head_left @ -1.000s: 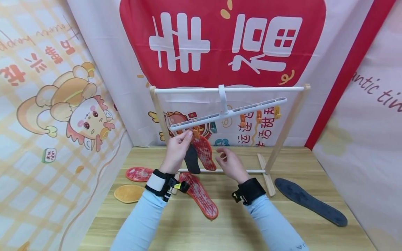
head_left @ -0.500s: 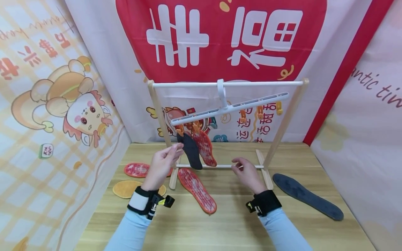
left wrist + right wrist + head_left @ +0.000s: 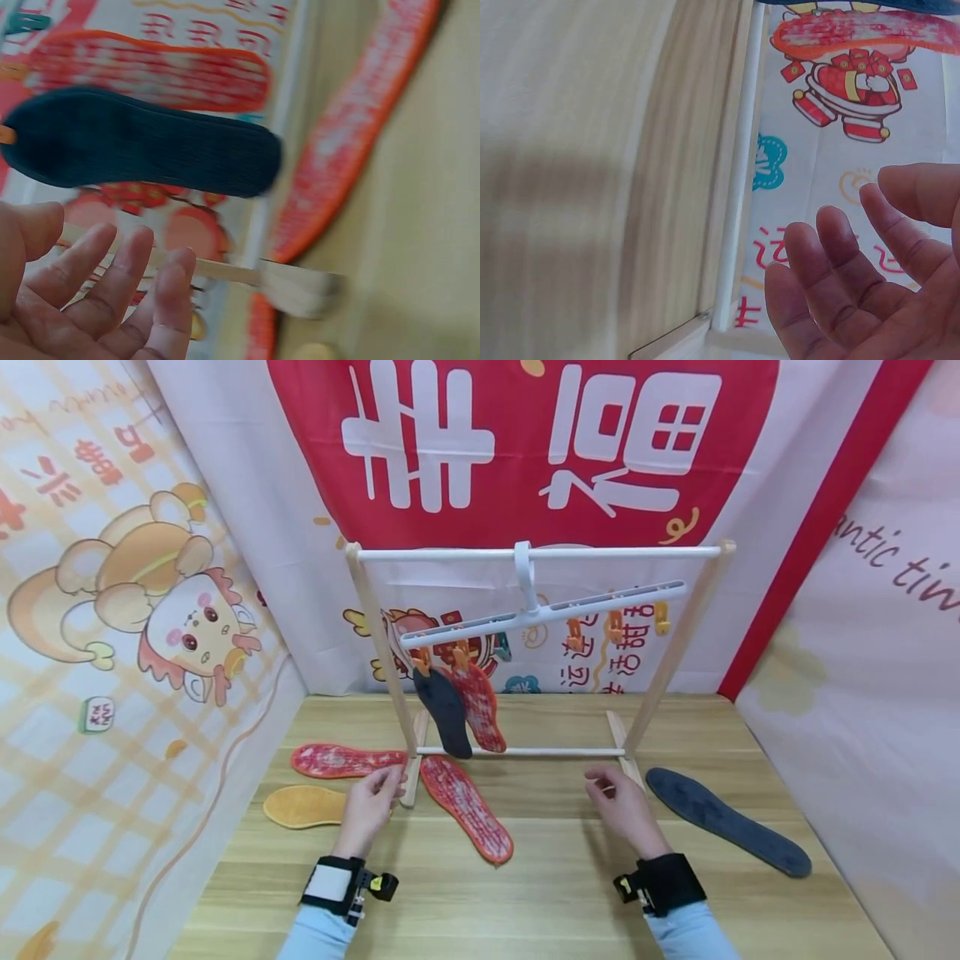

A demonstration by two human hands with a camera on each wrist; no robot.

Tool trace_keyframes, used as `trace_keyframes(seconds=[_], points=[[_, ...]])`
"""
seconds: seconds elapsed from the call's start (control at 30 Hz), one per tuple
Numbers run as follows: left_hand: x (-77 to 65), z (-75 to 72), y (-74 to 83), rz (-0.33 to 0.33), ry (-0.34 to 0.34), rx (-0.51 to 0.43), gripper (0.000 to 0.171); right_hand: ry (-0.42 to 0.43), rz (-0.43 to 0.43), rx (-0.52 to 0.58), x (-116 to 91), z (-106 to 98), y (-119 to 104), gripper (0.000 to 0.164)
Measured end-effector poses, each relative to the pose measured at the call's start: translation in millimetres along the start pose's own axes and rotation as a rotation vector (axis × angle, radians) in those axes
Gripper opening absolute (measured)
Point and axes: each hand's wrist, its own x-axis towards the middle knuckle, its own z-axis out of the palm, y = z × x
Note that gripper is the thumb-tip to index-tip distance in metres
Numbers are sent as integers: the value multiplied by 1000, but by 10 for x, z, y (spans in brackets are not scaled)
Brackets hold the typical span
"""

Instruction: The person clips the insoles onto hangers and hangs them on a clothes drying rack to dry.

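My left hand (image 3: pixel 369 806) holds nothing, its fingers loosely bent beside the rack's left foot, overlapping the end of the yellow insole (image 3: pixel 303 807) in the head view. My right hand (image 3: pixel 621 803) is likewise free, near the rack's right foot, fingers relaxed. A dark insole (image 3: pixel 442 712) and a red patterned insole (image 3: pixel 477 706) hang from orange clips (image 3: pixel 422 660) at the left end of the white hanger (image 3: pixel 540 615), which tilts down to the left. In the left wrist view the hanging dark insole (image 3: pixel 142 142) is beyond my fingertips.
The wood-and-white rack (image 3: pixel 615 553) stands at the back of the table. Two red insoles lie flat, one at left (image 3: pixel 341 760) and one in front (image 3: pixel 468 810). Another dark insole (image 3: pixel 727 820) lies at right. More clips (image 3: pixel 615 625) hang under the hanger's right half.
My left hand has let go near the clip at the dark insole's top and drawn back down to the left. My right hand has moved right and down, away from the hanging insoles.
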Motion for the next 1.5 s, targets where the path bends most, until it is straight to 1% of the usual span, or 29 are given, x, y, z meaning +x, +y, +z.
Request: trace_keyframes(seconds=[0.13,0.2,0.3,0.37,0.43,0.53,0.6,0.73,0.87,0.97,1.07,1.17,1.3,1.37,1.43,1.5], points=[[53,137,-237,-55,-24,17,42,7,24,4,-77,-27,81,20],[75,210,-308,-84,-32,43,42,11,29,8,-110,-38,117,19],[100,309,-380,-101,-31,75,43,17,43,12,-150,-46,171,18],[114,367,-408,-121,-25,102,45,13,56,10,-173,-50,204,18],[133,421,-434,-135,-18,106,46,13,69,11,-192,-46,239,18],[165,493,-457,-179,-6,95,48,13,83,14,-218,-42,275,19],[186,532,-461,-202,-2,69,48,21,84,15,-238,-41,286,19],[222,594,-453,-243,-8,24,52,45,60,19,-285,-45,272,16],[258,643,-425,-270,-11,36,55,64,59,23,-320,-44,255,16],[295,681,-413,-268,-13,76,57,56,83,29,-334,-40,250,17],[345,727,-417,-246,-9,140,57,38,110,40,-336,-31,250,19],[400,781,-421,-193,25,242,54,33,121,41,-335,-22,260,19],[459,865,-410,-86,94,393,50,40,120,32,-334,-18,273,18],[480,910,-408,-62,110,446,49,40,122,31,-330,-19,269,18],[503,950,-403,-50,111,465,47,39,123,31,-328,-24,260,18],[520,983,-394,-49,97,460,43,40,121,32,-324,-31,246,19]])
